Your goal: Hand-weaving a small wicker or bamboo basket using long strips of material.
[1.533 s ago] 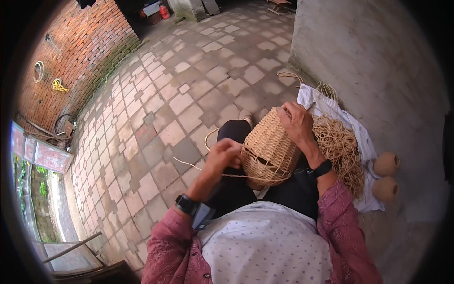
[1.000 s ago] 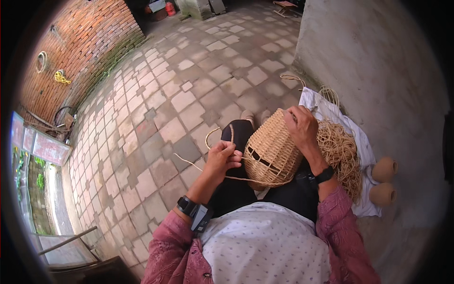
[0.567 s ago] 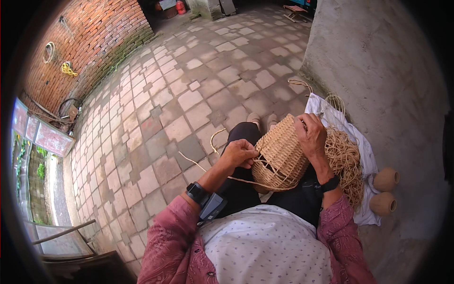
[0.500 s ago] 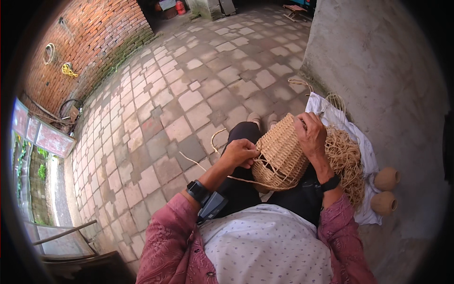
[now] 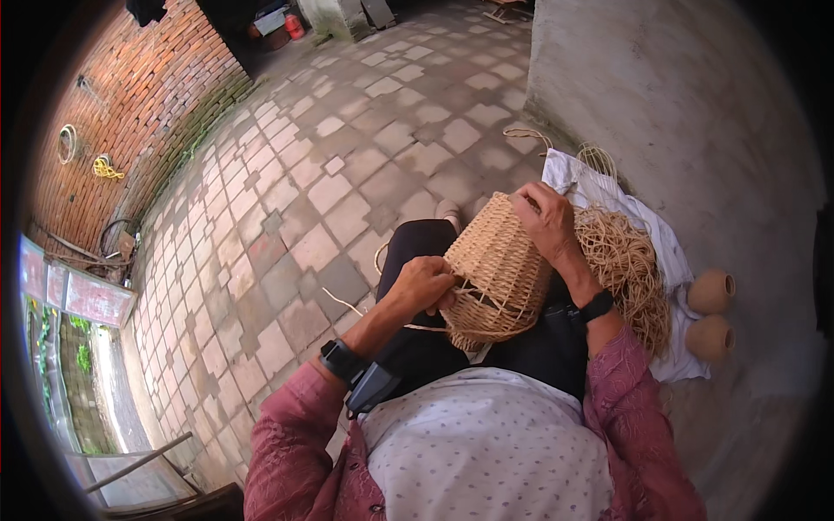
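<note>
A woven basket [image 5: 497, 252] of tan twisted cord rests tilted across my lap, its narrower end pointing up and away. At its left side my left hand [image 5: 423, 284] is closed, thumb and fingers pinching a cord strand beside a gap in the weave. Fingers of my right hand [image 5: 551, 224] are curled over the basket's upper right edge, gripping it; their tips are partly hidden. A loose cord end [image 5: 341, 300] trails out to the left of my left wrist, and another length runs beneath that hand to the basket's lower part.
To my right, a tangled heap of cord [image 5: 621, 269] lies on a white cloth sack [image 5: 665, 252]. Two round clay-coloured pots [image 5: 711, 292] stand beside it, near a grey wall [image 5: 669, 95]. Paving stones [image 5: 321, 195] spread ahead toward a brick wall [image 5: 130, 104] at far left.
The whole view has shifted a little, so the basket and both hands sit slightly further left. My left hand still pinches at the gap, with its fingers turned slightly; the right keeps its hold.
</note>
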`<state>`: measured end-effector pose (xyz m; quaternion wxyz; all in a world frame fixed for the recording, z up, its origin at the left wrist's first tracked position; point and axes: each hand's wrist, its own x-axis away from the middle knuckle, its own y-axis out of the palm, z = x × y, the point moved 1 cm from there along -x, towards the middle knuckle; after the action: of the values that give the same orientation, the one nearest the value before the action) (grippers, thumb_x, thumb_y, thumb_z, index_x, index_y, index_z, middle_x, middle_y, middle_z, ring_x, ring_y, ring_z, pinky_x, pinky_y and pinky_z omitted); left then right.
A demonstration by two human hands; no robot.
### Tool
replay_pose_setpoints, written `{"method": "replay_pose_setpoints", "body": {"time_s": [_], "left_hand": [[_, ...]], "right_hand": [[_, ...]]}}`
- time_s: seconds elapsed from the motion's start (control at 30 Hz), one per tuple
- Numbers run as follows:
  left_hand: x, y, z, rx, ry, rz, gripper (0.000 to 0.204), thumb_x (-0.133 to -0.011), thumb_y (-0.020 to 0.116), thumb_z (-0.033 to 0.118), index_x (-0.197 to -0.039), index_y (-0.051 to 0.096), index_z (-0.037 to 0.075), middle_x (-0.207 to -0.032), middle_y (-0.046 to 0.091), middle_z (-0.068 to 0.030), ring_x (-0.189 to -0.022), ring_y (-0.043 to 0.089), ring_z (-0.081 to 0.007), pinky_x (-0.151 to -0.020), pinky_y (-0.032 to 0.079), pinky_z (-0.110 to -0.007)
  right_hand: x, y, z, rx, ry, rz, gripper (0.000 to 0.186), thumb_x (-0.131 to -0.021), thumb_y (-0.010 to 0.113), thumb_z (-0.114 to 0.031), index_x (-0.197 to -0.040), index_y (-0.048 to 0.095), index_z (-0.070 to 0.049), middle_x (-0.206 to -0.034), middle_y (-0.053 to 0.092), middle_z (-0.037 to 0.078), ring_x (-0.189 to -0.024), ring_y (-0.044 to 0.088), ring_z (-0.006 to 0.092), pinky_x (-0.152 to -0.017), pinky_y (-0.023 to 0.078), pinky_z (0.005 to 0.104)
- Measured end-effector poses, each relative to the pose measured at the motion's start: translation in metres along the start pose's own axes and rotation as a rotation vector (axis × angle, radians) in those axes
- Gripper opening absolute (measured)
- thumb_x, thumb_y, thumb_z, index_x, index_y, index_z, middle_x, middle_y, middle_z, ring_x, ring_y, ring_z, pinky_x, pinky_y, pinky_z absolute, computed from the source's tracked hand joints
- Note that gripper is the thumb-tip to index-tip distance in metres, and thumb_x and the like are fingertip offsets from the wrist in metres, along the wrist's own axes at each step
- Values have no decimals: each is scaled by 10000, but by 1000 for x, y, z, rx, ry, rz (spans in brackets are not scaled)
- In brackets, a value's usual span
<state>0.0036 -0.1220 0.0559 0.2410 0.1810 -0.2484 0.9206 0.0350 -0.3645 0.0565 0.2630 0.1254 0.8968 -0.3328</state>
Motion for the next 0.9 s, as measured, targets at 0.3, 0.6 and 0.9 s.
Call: {"method": "replay_pose_setpoints", "body": {"time_s": [0.3, 0.6, 0.9], "left_hand": [[-6, 8, -17, -470, 189, 323, 230, -792, 624, 235, -793, 668, 9, -726, 664, -199, -691, 679, -322, -660, 547, -409], [18, -1, -32, 536, -9, 204, 153, -871, 695, 188, -836, 609, 67, -676, 580, 8, -553, 528, -64, -454, 446, -208], [13, 5, -38, 210, 139, 411, 143, -902, 622, 138, -885, 563, 9, -788, 605, -60, -698, 620, -132, -537, 573, -277]], "right_hand": [[2, 14, -3, 58, -67, 22, 143, -829, 663, -166, -761, 607, -53, -741, 610, 91, -740, 598, 304, -658, 488, 402], [6, 15, 13, 105, -149, 34, 130, -860, 636, -160, -807, 622, -42, -765, 611, 112, -762, 606, 312, -687, 494, 404], [77, -61, -58, -223, -51, -158, 85, -792, 614, 20, -855, 626, -35, -784, 596, 108, -690, 601, 289, -629, 485, 379]]}}
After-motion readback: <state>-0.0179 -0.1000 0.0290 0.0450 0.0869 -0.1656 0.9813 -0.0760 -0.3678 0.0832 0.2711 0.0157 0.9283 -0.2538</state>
